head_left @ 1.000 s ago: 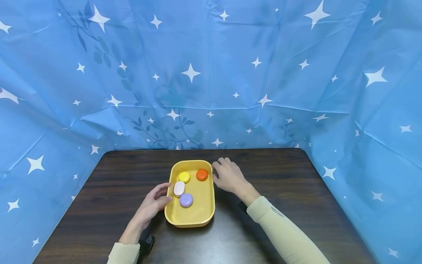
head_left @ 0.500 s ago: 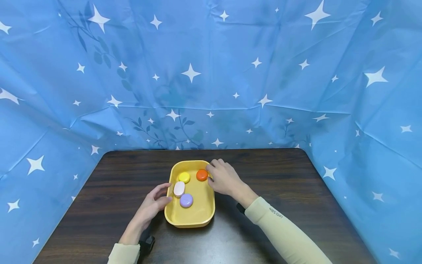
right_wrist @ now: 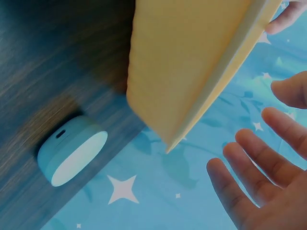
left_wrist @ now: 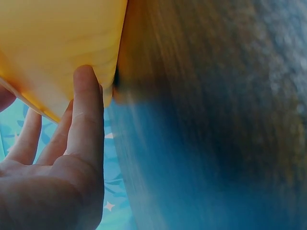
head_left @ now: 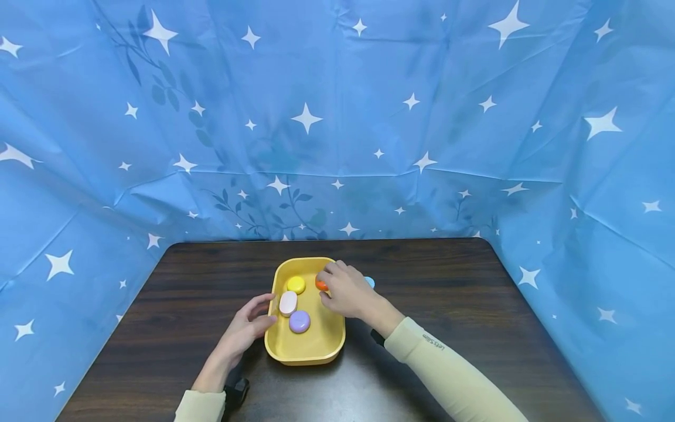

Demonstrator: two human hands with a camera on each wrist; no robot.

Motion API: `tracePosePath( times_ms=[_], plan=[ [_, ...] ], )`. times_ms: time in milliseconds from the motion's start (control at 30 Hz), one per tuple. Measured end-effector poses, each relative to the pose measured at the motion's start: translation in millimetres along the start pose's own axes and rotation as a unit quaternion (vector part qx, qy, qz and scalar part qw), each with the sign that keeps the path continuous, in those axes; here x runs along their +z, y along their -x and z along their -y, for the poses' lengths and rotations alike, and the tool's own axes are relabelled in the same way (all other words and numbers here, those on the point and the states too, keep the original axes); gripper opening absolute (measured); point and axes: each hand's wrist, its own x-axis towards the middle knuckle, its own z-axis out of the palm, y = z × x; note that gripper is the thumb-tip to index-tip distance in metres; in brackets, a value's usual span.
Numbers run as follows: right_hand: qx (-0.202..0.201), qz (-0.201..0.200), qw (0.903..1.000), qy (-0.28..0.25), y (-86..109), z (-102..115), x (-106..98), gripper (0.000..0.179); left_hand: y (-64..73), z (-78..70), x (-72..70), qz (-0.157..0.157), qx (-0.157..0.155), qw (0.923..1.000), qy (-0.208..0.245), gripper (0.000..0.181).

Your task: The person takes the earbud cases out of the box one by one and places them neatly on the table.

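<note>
Yellow tray (head_left: 323, 341), lower centre: four visible pieces (head_left: 299, 322) inside, left hand (head_left: 244, 331) touching, right hand (head_left: 348, 291) above, both loose-fingered, gripping nothing.

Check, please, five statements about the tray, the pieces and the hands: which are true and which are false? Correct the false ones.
1. The purple piece is inside the yellow tray. True.
2. The left hand is at the tray's right side. False: it is at the left side.
3. The pale piece lies between the yellow piece and the purple piece. True.
4. The blue piece is inside the tray. False: it is on the table.
5. In the head view, the right hand partly hides the orange piece. True.
</note>
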Motion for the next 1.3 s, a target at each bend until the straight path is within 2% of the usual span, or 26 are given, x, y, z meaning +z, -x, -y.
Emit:
tracePosePath(
  times_ms=[267, 633, 933, 1300],
  plan=[
    [-0.031, 0.009, 0.9995, 0.0, -1.6, 9, 6, 0.027, -0.7, 0.6, -0.1, 0.004, 0.003, 1.0, 0.006, 0.053],
    [-0.041, 0.02, 0.999, 0.0, -11.9, 21, 12, 0.027, 0.1, -0.1, -0.6, 0.002, 0.001, 1.0, 0.006, 0.053],
    [-0.035, 0.058, 0.9976, -0.018, -20.9, 27, 17, 0.032, 1.2, 1.4, -1.1, 0.013, 0.002, 0.9999, 0.011, 0.054],
    [-0.052, 0.05, 0.9974, 0.002, -31.1, 31, 27, 0.03, 0.4, 1.5, -1.0, 0.011, 0.005, 0.9999, 0.008, 0.055]
  ],
)
